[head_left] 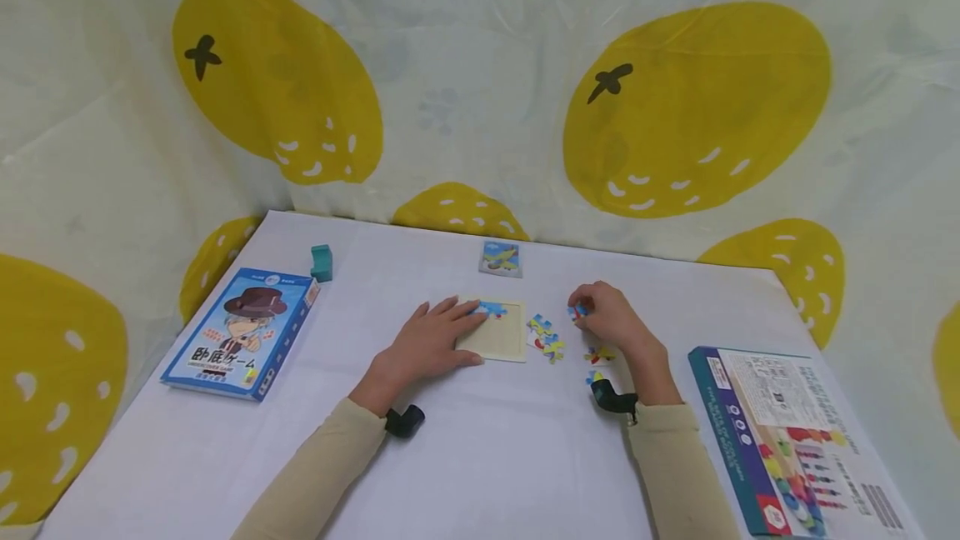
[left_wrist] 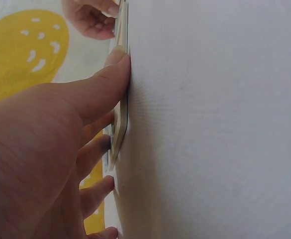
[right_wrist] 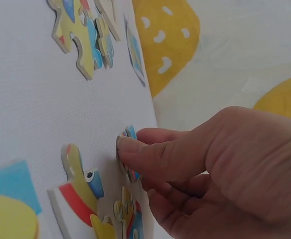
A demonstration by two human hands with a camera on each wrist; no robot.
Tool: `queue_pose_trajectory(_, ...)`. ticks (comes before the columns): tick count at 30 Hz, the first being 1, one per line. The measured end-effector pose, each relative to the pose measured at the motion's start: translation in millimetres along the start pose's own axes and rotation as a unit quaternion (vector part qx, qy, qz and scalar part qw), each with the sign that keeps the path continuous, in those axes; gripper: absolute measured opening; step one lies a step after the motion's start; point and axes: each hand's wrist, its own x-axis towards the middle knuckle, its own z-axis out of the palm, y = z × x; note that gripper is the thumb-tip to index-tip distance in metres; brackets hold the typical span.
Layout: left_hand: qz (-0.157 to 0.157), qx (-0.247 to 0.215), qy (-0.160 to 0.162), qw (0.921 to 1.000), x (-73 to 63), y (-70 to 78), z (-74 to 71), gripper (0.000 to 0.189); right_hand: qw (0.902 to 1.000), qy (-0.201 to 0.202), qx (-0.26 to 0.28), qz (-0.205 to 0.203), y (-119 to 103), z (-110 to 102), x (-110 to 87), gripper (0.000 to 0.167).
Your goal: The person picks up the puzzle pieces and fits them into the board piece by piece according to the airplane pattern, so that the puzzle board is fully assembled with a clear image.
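My left hand (head_left: pixel 429 342) lies with its fingers spread over the left side of a shallow wooden puzzle tray (head_left: pixel 501 347). In the left wrist view its thumb (left_wrist: pixel 103 84) touches the tray edge. Some joined blue jigsaw pieces (head_left: pixel 492 307) fill part of the tray's top. My right hand (head_left: pixel 615 323), to the right of the tray, pinches a jigsaw piece (head_left: pixel 576 312) between thumb and fingers, close to the table. Several loose pieces (head_left: pixel 552 347) lie between the tray and this hand. More pieces (right_wrist: pixel 78 189) sit near it in the right wrist view.
Behind the tray lies a small picture card (head_left: pixel 501 259). A blue game box (head_left: pixel 238 332) and a teal block (head_left: pixel 321 262) stand at the left. At the right is a larger flat box (head_left: pixel 795 440). A fruit-print curtain (head_left: pixel 465 90) hangs behind the table.
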Motion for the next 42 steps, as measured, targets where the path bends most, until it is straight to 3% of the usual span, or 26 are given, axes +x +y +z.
queue_pose_trajectory(12, -0.01, -0.016, 0.0, 0.9998, -8.3, 0.4, 1.5, 0.073, 0.9985, 0.017, 0.051, -0.001, -2, 4, 0.8, 0.014)
queue_pose_trajectory(25, -0.01, -0.003, -0.001, 0.9999, -5.9, -1.4, 2.0, 0.073, 0.9902, 0.033, 0.135, -0.012, -36, 17, 6.8, 0.015)
queue_pose_trajectory(35, -0.003, -0.012, -0.008, 0.9999, -1.6, 1.7, -3.5, 0.073, 0.986, 0.026, 0.165, -0.009, -52, 35, 10.6, 0.013)
queue_pose_trajectory(42, 0.004, -0.009, 0.005, 0.9999, -0.6, -0.4, -0.7, 0.072, 0.9822, 0.047, 0.182, 0.001, -63, 44, 13.1, 0.009)
